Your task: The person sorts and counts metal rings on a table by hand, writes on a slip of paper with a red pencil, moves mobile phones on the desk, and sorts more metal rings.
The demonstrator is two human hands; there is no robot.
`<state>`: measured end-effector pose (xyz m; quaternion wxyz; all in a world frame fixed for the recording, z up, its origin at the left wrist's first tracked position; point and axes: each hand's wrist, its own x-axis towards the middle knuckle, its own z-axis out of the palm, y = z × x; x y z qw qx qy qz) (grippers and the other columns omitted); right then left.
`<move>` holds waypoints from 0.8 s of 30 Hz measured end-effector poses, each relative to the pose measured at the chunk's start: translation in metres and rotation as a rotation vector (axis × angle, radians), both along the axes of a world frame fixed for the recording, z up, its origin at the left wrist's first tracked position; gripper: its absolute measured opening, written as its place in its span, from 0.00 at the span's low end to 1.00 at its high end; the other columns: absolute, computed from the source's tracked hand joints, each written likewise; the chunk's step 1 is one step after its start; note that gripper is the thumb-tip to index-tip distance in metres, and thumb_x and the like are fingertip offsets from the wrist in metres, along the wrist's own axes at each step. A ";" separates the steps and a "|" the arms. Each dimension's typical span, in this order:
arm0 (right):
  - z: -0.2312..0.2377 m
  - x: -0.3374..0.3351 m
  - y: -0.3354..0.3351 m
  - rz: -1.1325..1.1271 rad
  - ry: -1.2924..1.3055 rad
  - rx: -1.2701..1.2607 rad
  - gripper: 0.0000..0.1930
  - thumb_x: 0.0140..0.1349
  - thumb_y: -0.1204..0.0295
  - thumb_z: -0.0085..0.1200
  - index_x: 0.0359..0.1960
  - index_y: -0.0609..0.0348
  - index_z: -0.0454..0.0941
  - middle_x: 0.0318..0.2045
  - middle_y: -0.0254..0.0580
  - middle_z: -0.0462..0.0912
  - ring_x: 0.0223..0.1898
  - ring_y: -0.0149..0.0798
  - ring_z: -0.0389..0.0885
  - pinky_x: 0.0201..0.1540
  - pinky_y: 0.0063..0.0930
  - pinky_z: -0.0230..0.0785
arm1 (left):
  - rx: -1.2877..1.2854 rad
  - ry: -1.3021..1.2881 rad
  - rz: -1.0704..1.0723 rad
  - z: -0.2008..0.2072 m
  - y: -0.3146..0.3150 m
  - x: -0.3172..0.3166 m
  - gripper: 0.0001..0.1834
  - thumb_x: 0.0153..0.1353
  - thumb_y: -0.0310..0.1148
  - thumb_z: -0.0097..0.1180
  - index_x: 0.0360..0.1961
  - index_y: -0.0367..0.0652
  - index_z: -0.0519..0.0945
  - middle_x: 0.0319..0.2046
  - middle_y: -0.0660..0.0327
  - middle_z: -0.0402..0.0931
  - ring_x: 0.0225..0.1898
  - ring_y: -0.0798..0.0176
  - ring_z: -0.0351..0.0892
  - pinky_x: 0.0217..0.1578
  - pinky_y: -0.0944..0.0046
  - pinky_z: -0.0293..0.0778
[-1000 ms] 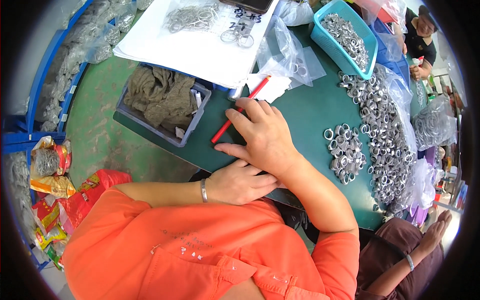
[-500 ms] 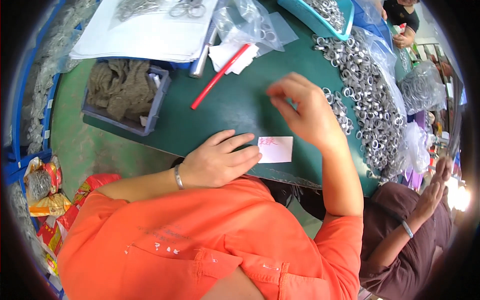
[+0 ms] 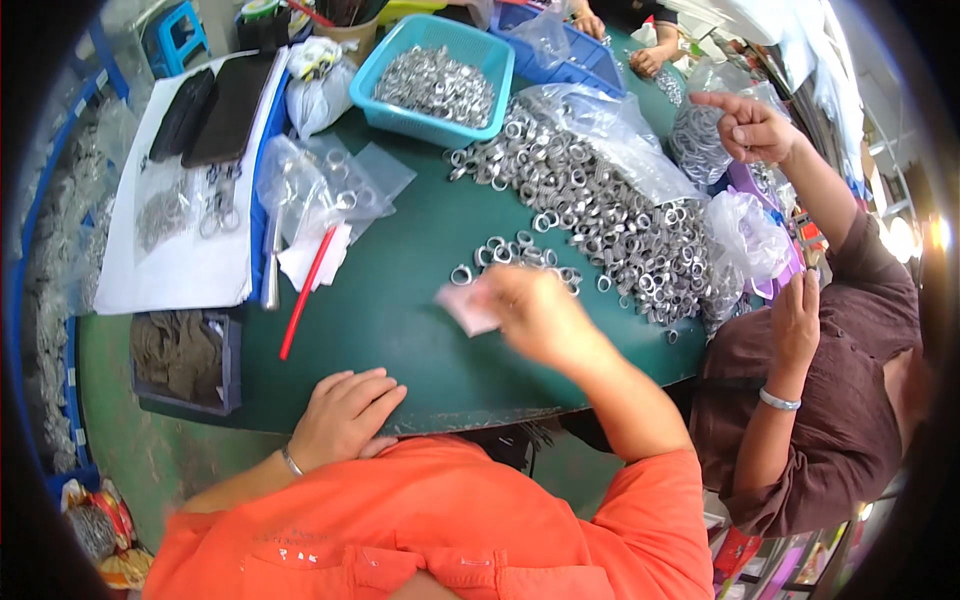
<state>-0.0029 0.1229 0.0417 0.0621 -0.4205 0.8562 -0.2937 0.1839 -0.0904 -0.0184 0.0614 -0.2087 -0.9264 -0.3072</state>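
My right hand [image 3: 540,312], blurred by motion, pinches a small pale pink paper slip [image 3: 466,309] above the green table [image 3: 400,300]. Just beyond it lies a loose cluster of silver metal rings [image 3: 522,252], beside a far larger heap of rings [image 3: 610,215] at the right. My left hand [image 3: 350,415] rests flat at the table's near edge, fingers stretched out and holding nothing. A red pen [image 3: 308,290] lies beyond the left hand, its top end over a white scrap of paper [image 3: 325,262].
A turquoise basket [image 3: 360,95] of small metal parts stands at the back. Left are paper sheets [image 3: 115,270] bearing dark phones, and a grey bin [image 3: 232,380] with brown cloth. At right a co-worker in brown [image 3: 830,400] holds one arm out over the table.
My right hand has taken the paper slip off the table and lifted it toward the rings. The view has shifted, showing more of the table's far side. The co-worker's arm now reaches out, finger pointing.
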 end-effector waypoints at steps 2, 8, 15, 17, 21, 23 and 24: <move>0.017 -0.042 0.006 -0.281 0.010 -0.069 0.06 0.57 0.72 0.56 0.28 0.61 0.76 0.23 0.53 0.79 0.28 0.55 0.79 0.31 0.42 0.71 | -0.013 -0.006 0.033 0.001 0.001 0.001 0.32 0.43 0.39 0.65 0.52 0.42 0.73 0.51 0.58 0.70 0.56 0.54 0.69 0.54 0.51 0.62; 0.051 -0.160 0.037 -0.593 0.514 -0.123 0.10 0.58 0.65 0.56 0.30 0.59 0.79 0.27 0.56 0.80 0.33 0.58 0.80 0.35 0.46 0.70 | -0.014 -0.006 0.047 0.002 0.002 0.000 0.29 0.45 0.42 0.65 0.49 0.42 0.75 0.50 0.59 0.70 0.55 0.55 0.70 0.52 0.52 0.65; 0.067 -0.187 0.017 -0.633 0.377 0.115 0.13 0.52 0.62 0.64 0.28 0.62 0.82 0.20 0.45 0.81 0.22 0.38 0.79 0.29 0.32 0.68 | -0.001 -0.032 0.043 0.001 0.000 0.000 0.28 0.46 0.45 0.65 0.48 0.43 0.77 0.48 0.59 0.73 0.54 0.55 0.71 0.53 0.52 0.64; 0.066 -0.179 0.009 -0.555 0.243 0.112 0.13 0.52 0.63 0.65 0.27 0.63 0.82 0.18 0.42 0.79 0.20 0.33 0.75 0.27 0.31 0.67 | 0.011 -0.023 0.044 -0.001 -0.001 0.000 0.28 0.49 0.47 0.63 0.48 0.42 0.77 0.49 0.58 0.72 0.54 0.55 0.71 0.53 0.52 0.64; 0.059 -0.161 0.000 -0.401 0.042 0.064 0.12 0.53 0.66 0.65 0.25 0.64 0.81 0.15 0.31 0.74 0.18 0.24 0.66 0.22 0.26 0.60 | 0.018 -0.032 0.036 -0.003 -0.002 -0.003 0.28 0.51 0.49 0.61 0.48 0.42 0.77 0.48 0.58 0.73 0.54 0.54 0.71 0.53 0.52 0.64; 0.057 -0.166 0.006 -0.407 -0.022 0.045 0.11 0.55 0.68 0.63 0.25 0.66 0.81 0.16 0.30 0.74 0.18 0.23 0.65 0.21 0.25 0.58 | 0.023 -0.045 0.022 0.001 -0.001 -0.004 0.27 0.52 0.46 0.60 0.49 0.40 0.75 0.49 0.58 0.72 0.55 0.55 0.70 0.53 0.52 0.64; 0.056 -0.173 0.011 -0.418 -0.021 0.049 0.11 0.55 0.68 0.63 0.25 0.66 0.81 0.16 0.30 0.74 0.18 0.23 0.65 0.21 0.25 0.58 | 0.026 -0.045 0.011 0.002 0.000 -0.004 0.27 0.52 0.46 0.60 0.49 0.40 0.75 0.49 0.58 0.72 0.55 0.55 0.70 0.53 0.52 0.64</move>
